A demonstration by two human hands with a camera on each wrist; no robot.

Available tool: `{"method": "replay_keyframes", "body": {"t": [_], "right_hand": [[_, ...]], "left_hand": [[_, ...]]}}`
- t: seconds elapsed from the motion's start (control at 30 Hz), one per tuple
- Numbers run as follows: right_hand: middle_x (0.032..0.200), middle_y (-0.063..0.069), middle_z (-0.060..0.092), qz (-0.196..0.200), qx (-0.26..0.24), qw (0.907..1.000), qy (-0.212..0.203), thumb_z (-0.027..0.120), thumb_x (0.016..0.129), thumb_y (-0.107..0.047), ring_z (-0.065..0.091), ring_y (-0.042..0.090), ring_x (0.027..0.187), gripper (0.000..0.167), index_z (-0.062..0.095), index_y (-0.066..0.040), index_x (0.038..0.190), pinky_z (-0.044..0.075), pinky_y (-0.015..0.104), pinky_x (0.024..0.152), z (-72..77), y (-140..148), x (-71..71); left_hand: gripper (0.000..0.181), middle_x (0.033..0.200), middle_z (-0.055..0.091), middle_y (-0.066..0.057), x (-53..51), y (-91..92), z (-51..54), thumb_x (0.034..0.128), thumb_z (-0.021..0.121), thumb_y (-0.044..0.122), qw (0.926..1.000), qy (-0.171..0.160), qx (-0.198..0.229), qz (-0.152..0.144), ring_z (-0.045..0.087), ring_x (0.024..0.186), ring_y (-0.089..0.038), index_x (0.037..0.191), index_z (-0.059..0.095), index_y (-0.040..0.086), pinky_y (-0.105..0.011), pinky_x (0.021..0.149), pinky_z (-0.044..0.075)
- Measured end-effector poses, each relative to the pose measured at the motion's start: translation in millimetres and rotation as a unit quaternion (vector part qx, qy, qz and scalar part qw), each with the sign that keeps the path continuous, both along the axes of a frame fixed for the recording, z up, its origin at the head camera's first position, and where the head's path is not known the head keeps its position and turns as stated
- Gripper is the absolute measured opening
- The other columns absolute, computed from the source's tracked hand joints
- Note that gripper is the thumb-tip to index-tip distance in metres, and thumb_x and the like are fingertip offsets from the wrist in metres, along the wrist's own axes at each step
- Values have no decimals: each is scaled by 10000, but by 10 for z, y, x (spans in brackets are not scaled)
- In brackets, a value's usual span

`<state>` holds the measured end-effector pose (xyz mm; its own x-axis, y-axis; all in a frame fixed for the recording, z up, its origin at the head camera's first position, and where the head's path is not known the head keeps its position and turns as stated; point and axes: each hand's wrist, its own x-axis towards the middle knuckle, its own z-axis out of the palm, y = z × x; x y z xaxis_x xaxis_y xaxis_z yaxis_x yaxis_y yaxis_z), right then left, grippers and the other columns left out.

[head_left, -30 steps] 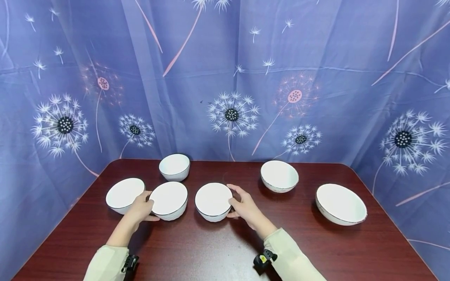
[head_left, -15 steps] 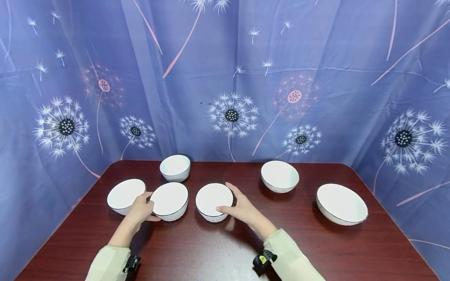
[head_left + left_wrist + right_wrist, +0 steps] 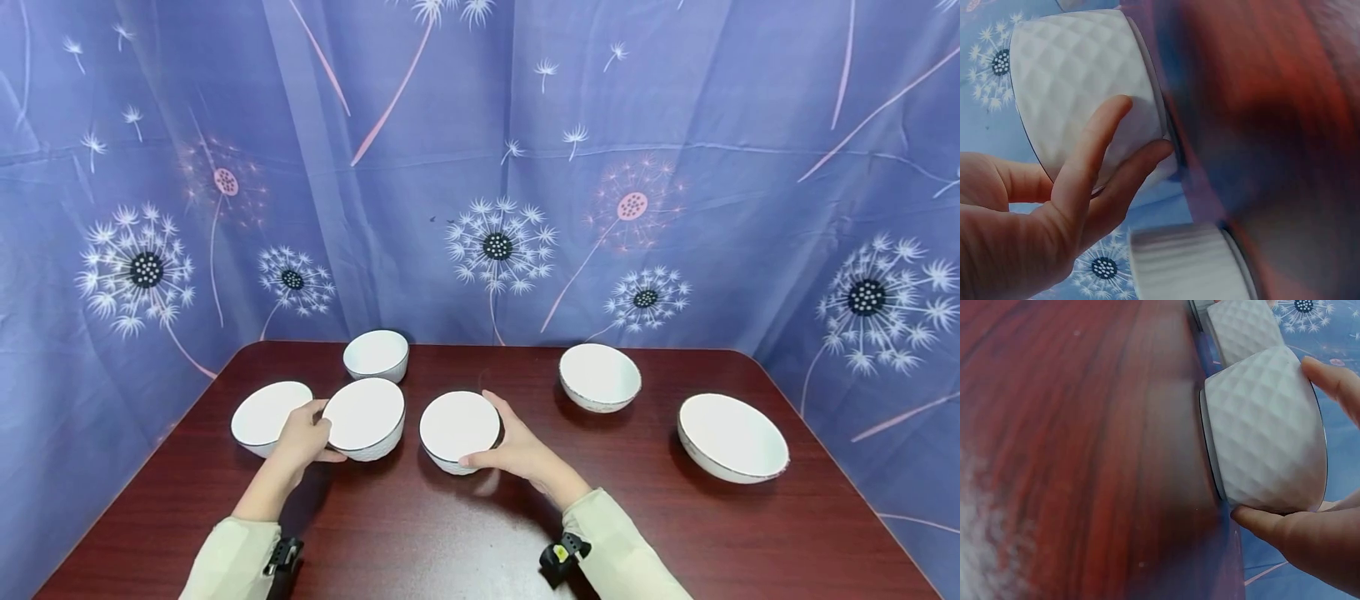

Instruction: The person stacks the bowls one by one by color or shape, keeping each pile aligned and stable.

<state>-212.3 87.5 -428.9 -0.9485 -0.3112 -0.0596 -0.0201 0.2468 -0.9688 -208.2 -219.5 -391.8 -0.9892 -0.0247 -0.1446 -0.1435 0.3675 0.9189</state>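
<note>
My left hand (image 3: 303, 439) grips a white bowl with a diamond-textured outside (image 3: 365, 419), thumb at its rim and fingers beneath its side. In the left wrist view that bowl (image 3: 1079, 81) appears raised slightly off the table. To its right, a matching diamond-textured bowl (image 3: 459, 433) stands upright on the table. My right hand (image 3: 522, 450) spans this second bowl, thumb at the near rim and a finger at the far side. In the right wrist view, a fingertip touches low on the bowl's wall (image 3: 1266, 431), close to its base.
A shallow white bowl (image 3: 270, 415) sits left of my left hand, and a ribbed bowl (image 3: 377, 356) stands behind. Two more bowls, one at back right (image 3: 600, 377) and one wider (image 3: 732, 437), rest on the dark red table (image 3: 420, 533). A blue dandelion curtain (image 3: 420, 208) hangs behind.
My left hand has lifted its bowl a little and moved it slightly away from me. My right thumb has shifted from the bowl's right side to its near rim.
</note>
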Motion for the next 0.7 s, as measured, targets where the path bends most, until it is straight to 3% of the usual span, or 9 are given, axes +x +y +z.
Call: {"method": "replay_keyframes", "body": {"t": [0.27,0.7], "right_hand": [[1485,177,306,68,-47,10000,-53,872,638,-98,332,346,1317,1116,203,-174,1528,264,591,1105,-27,7,-9],[1461,170,331,92,-108,9998,-147,875,635,-111,368,331,1290,1111,210,-180,1523,287,550,1101,-46,17,-27]], "left_hand": [[474,1207,426,-409,-42,87,87,937,235,-42,9997,219,32,-55,630,724,-207,1378,267,-214,-386,637,618],[486,1204,456,-388,-93,242,334,955,272,-12,9986,455,158,-225,640,743,-202,1412,265,-178,-366,641,619]]}}
